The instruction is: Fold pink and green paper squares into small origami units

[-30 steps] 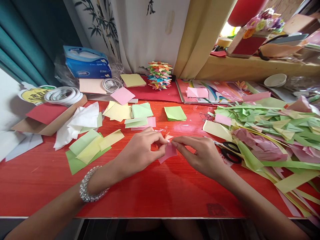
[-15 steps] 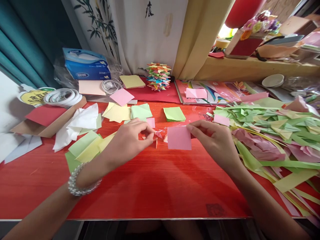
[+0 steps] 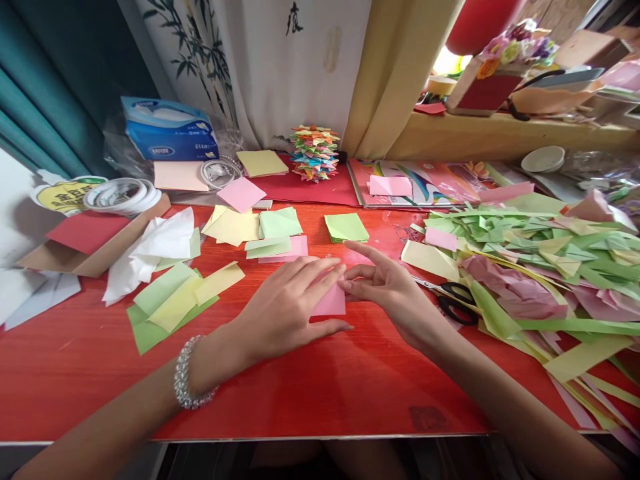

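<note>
A square of pink paper [image 3: 331,303] lies on the red table, largely covered by my left hand. My left hand [image 3: 287,300] rests across it, palm down, with its fingers stretched out and thumb spread. At the paper's right edge, my right hand [image 3: 383,287] has thumb and curled fingers together on it, while the index finger points out free. The two hands' fingertips meet over the sheet. Just beyond them sits a small stack of green squares [image 3: 347,228]. Black-handled scissors [image 3: 457,303] lie to the right of my right hand.
Green and yellow sheets [image 3: 173,307] lie left of my hands. Cut strips and folded pieces [image 3: 545,267] are heaped at right. Behind stand a colourful folded-paper tower [image 3: 315,153] and a blue tissue pack [image 3: 170,133]. Tape rolls [image 3: 117,195] rest at left.
The pink square has moved left and down onto the table. My left hand has moved right and opened flat over it. The scissors and a pale yellow sheet now show beside my right hand.
</note>
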### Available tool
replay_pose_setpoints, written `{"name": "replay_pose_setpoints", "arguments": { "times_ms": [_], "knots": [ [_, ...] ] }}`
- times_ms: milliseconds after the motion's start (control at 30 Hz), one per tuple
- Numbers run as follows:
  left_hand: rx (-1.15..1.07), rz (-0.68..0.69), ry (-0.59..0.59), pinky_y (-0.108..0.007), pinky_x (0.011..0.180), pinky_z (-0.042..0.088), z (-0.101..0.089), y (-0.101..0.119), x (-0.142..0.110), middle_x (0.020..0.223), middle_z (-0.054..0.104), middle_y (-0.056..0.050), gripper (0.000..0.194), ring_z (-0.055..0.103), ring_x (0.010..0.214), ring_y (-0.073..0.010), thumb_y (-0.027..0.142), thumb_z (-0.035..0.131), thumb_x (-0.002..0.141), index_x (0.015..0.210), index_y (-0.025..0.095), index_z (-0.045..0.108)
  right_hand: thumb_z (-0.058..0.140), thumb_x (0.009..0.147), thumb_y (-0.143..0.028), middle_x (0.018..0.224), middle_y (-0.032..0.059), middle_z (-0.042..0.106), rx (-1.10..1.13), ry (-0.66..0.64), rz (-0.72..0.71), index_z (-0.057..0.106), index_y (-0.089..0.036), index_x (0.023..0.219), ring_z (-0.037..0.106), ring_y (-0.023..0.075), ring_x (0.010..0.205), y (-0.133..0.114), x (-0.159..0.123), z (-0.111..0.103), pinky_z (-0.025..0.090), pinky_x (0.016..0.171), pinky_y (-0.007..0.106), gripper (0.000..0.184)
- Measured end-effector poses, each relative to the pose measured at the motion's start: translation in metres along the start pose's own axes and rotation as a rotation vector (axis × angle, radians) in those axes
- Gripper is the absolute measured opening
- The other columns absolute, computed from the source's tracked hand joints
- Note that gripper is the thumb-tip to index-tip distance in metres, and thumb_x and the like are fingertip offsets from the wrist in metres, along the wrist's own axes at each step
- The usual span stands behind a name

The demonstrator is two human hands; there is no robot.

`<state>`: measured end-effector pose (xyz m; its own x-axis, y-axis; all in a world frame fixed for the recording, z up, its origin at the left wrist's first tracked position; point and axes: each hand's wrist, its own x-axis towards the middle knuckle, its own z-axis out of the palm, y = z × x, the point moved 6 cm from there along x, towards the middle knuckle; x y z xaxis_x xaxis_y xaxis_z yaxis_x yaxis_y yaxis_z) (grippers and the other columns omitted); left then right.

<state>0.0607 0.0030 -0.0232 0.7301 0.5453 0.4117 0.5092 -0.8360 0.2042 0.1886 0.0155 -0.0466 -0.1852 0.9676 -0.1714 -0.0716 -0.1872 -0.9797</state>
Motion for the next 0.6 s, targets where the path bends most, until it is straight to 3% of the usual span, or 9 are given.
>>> {"name": "replay_pose_setpoints", "arguments": {
  "times_ms": [167, 267, 433, 533, 600],
  "knots": [
    [-0.097, -0.136, -0.012, -0.040, 0.089, 0.046, -0.001, -0.003, 0.001, 0.114, 0.054, -0.016, 0.055, 0.051, 0.105, -0.0254, 0.045, 0.049, 0.086, 0.127, 0.008, 0.045, 0.054, 0.084, -0.031, 0.076, -0.0014, 0.050, -0.195, 0.033, -0.193, 0.042, -0.020, 0.125, 0.052, 0.0115, 0.070, 0.005, 0.002, -0.001, 0.046, 0.065, 0.026, 0.044],
    [-0.247, -0.259, -0.054, -0.036, 0.093, 0.045, 0.001, -0.008, -0.001, 0.121, 0.053, -0.013, 0.056, 0.051, 0.111, -0.0230, 0.046, 0.051, 0.085, 0.130, 0.013, 0.042, 0.049, 0.087, -0.030, 0.079, -0.0008, 0.048, -0.319, 0.053, -0.265, 0.041, -0.022, 0.125, 0.050, 0.0117, 0.075, 0.003, 0.001, -0.001, 0.043, 0.066, 0.024, 0.040],
    [-0.478, -0.421, -0.003, -0.028, 0.087, 0.049, -0.004, -0.019, -0.001, 0.109, 0.063, -0.004, 0.034, 0.060, 0.095, -0.0151, 0.030, 0.046, 0.091, 0.123, 0.021, 0.048, 0.050, 0.086, -0.026, 0.075, -0.0019, 0.046, -0.414, -0.077, -0.253, 0.042, -0.021, 0.124, 0.048, 0.0110, 0.070, -0.004, 0.000, 0.006, 0.042, 0.063, 0.023, 0.039],
    [-0.508, -0.414, -0.005, -0.030, 0.090, 0.048, -0.008, -0.019, 0.000, 0.114, 0.062, -0.005, 0.034, 0.059, 0.103, -0.0171, 0.033, 0.045, 0.090, 0.122, 0.022, 0.049, 0.052, 0.085, -0.027, 0.076, -0.0016, 0.047, -0.376, -0.146, -0.240, 0.042, -0.020, 0.124, 0.048, 0.0110, 0.070, -0.008, -0.001, 0.008, 0.042, 0.064, 0.023, 0.040],
    [-0.493, -0.380, -0.081, -0.034, 0.092, 0.047, -0.005, -0.015, 0.000, 0.124, 0.057, -0.007, 0.042, 0.054, 0.112, -0.0214, 0.040, 0.049, 0.087, 0.125, 0.023, 0.047, 0.052, 0.086, -0.027, 0.076, -0.0013, 0.047, -0.357, -0.167, -0.249, 0.043, -0.021, 0.123, 0.049, 0.0113, 0.071, -0.009, -0.002, 0.009, 0.043, 0.065, 0.024, 0.039]
  ]
}}
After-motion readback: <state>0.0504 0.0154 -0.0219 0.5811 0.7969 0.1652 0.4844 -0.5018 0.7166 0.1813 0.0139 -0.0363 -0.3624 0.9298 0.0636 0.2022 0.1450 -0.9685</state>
